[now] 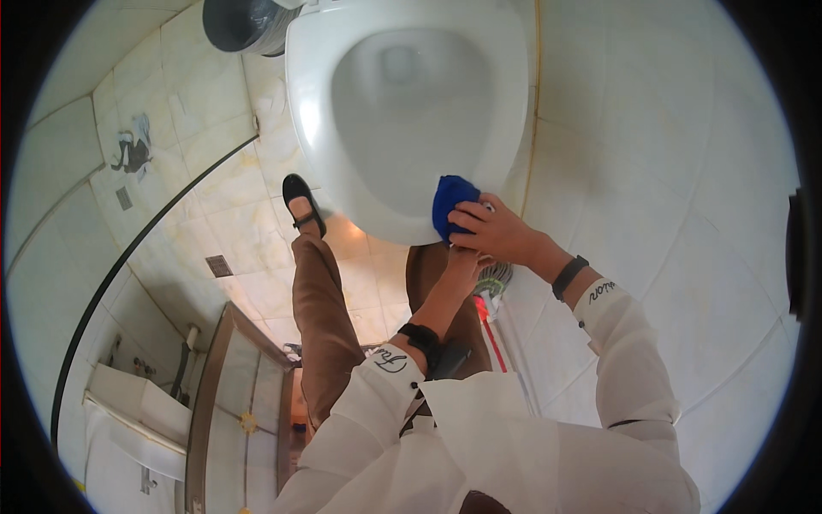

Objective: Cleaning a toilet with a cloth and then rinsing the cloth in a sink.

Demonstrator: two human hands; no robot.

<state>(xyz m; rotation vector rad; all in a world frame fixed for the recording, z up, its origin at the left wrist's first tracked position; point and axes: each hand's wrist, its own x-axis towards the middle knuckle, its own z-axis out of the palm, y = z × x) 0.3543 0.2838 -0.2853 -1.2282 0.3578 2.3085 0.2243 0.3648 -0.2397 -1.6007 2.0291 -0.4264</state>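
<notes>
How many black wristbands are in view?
2: one black wristband on the wrist of the left hand, another wristband on that of the right hand, which holds a blue cloth. Sleeves may hide more.

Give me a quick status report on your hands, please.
Right hand holding blue cloth at toilet seat. Left hand just below, grip unclear. Mop close by in view.

The toilet [385,224] is cut by the upper edge, and so is the bin [244,26] at its left. Just before the toilet's front, the left hand [467,260] is partly hidden below the right hand [501,233], so its grip cannot be told, and the right leg [425,267] has its foot hidden under the toilet. Left of the toilet, a dark heap [133,152] is too small to tell.
</notes>
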